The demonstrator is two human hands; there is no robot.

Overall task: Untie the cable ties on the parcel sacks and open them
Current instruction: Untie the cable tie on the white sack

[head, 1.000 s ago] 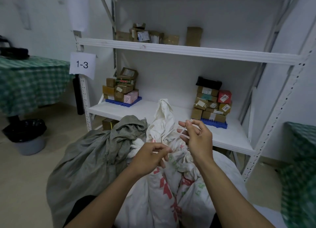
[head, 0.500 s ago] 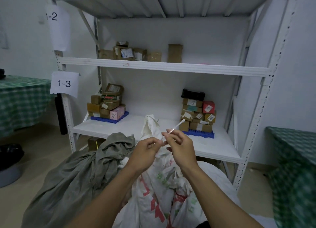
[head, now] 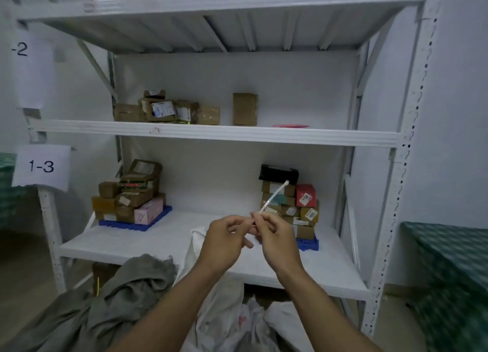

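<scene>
Your right hand [head: 274, 235] pinches the white cable tie [head: 274, 197], its tail poking up toward the shelf, and your left hand [head: 224, 236] curls in close, fingertips at the same spot, grip unclear. Careful: both hands are up off the white parcel sack [head: 227, 314], which sits below your wrists beside the grey sack [head: 105, 306], so its loose mouth could slump shut.
</scene>
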